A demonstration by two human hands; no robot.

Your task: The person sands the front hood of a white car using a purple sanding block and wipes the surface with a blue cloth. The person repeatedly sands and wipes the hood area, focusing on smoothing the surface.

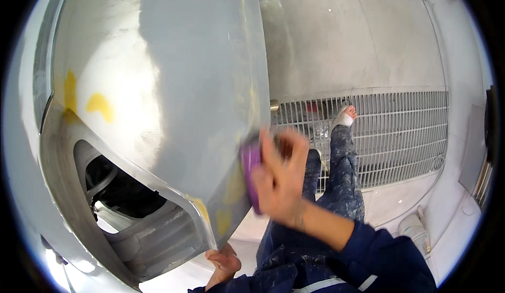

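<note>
A large car body panel [202, 77] fills the left half, partly grey primer and partly bare shiny metal. Yellow filler patches [100, 106] mark its left side, and more lie along its right edge and near corner. My right hand [281, 180], smeared by motion, grips a purple sanding block [251, 174] against the panel's right edge. The block's working face is hidden. At the panel's near corner, my left hand [224, 259] holds the edge from below, its fingers partly hidden.
An opening [123, 188] in the bodywork shows dark parts inside, left of my left hand. Metal floor grating [389, 140] runs to the right, beside my legs and foot [345, 117]. A pale bucket-like container [414, 227] and a hose [421, 201] lie near the right wall.
</note>
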